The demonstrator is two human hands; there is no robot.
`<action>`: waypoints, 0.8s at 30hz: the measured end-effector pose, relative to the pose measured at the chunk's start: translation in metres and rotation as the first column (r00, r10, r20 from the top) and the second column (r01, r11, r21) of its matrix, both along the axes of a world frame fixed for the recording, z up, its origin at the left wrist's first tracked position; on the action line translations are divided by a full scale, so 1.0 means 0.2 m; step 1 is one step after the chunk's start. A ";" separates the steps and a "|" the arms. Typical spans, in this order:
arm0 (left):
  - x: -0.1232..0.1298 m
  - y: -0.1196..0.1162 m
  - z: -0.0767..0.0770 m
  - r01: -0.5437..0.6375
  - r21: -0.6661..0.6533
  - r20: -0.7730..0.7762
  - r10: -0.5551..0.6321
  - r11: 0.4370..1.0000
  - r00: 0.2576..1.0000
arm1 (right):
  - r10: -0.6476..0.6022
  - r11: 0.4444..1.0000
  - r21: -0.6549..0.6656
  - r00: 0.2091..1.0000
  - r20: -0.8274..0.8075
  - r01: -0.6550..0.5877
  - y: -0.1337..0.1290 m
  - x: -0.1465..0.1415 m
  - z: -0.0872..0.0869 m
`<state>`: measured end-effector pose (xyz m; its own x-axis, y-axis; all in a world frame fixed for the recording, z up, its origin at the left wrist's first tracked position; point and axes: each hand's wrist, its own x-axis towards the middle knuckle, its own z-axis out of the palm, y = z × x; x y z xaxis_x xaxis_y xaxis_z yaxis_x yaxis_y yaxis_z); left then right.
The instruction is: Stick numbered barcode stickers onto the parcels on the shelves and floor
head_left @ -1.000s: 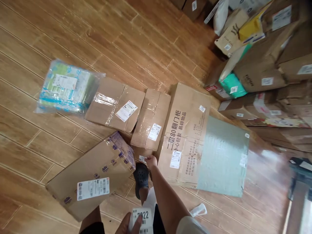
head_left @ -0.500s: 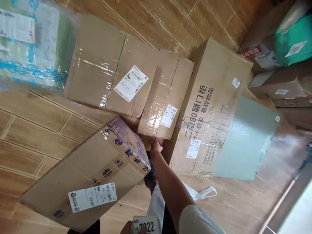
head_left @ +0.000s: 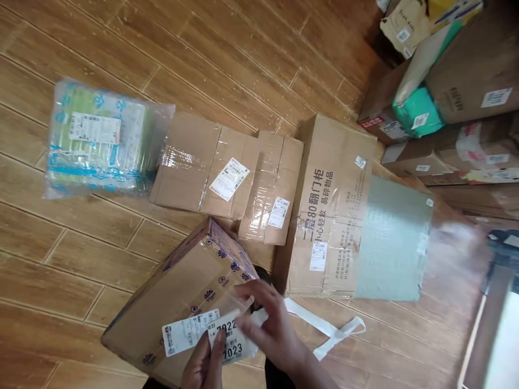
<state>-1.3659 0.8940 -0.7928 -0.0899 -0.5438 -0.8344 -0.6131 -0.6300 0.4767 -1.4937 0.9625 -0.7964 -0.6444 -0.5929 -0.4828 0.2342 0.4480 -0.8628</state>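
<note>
My left hand (head_left: 205, 356) is closed on a strip of number labels (head_left: 231, 352) printed 7022 and 7023, its thumb on the front. At the strip's upper right edge is my right hand (head_left: 271, 324), thumb on the top label and forefinger curled over the edge; blur partly hides the grip. Behind both hands stands a large carton (head_left: 174, 292) with purple printed tape and a white shipping label (head_left: 184, 332). A small taped carton (head_left: 270, 183) lies beyond it, beside a wider carton (head_left: 186, 162).
A clear-wrapped package (head_left: 99, 143) lies at the far left. To the right are a big printed carton (head_left: 328, 205) and a grey-green panel (head_left: 393, 243). Parcels with a green bag (head_left: 421, 116) are stacked upper right. A white strap (head_left: 332, 332) trails on the floor.
My right hand has left the end of the small carton and come back to the label strip. My left hand has raised the strip further into view. The view takes in more floor.
</note>
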 end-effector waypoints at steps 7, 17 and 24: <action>0.04 -0.12 -0.05 0.120 0.107 -0.111 -0.108 0.987 0.988 | 0.057 0.986 0.141 0.970 0.235 -0.092 -0.06 0.05 0.05; 0.05 -0.18 -0.03 -0.053 0.199 -0.161 0.086 0.979 0.983 | -0.091 0.991 0.131 0.873 0.479 0.031 -0.16 0.08 -0.05; 0.10 -0.21 -0.05 -0.239 0.343 -0.110 0.291 0.909 0.950 | -0.050 0.992 0.125 0.864 0.500 -0.014 -0.18 0.10 -0.04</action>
<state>-1.3458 0.8521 -0.8035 -0.1227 -0.2706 -0.9548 -0.3369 -0.8936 0.2965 -1.4744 0.9255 -0.8039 -0.3060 -0.5001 -0.8101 0.6296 0.5321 -0.5662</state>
